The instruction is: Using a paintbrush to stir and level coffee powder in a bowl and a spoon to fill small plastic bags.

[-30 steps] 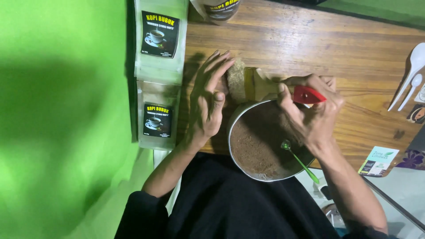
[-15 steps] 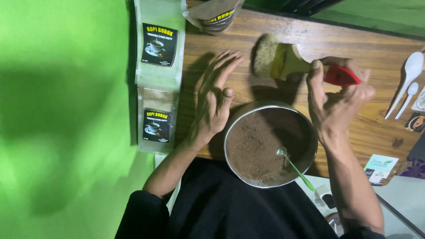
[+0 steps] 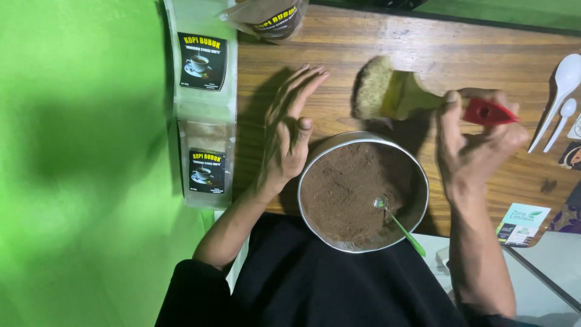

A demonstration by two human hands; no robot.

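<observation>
Head view: brush held above a round tin of brown powder on a wooden desk.

The right hand (image 3: 478,142) is clamped on the red handle of the brush (image 3: 399,94), bristles pointing left, above the desk (image 3: 387,54). The left hand (image 3: 290,130) is open, fingers spread, just left of the tin (image 3: 363,191). A green-handled spoon (image 3: 396,223) stands in the powder. Two pale pouches (image 3: 203,103) with black rectangular labels lie at the desk's left edge; a third pouch (image 3: 269,15) lies at top. Two white spoons (image 3: 560,100) lie far right.

Two labelled pouches (image 3: 204,109) lie far left; two white spoons (image 3: 560,100) lie far right, near a card (image 3: 521,224).
</observation>
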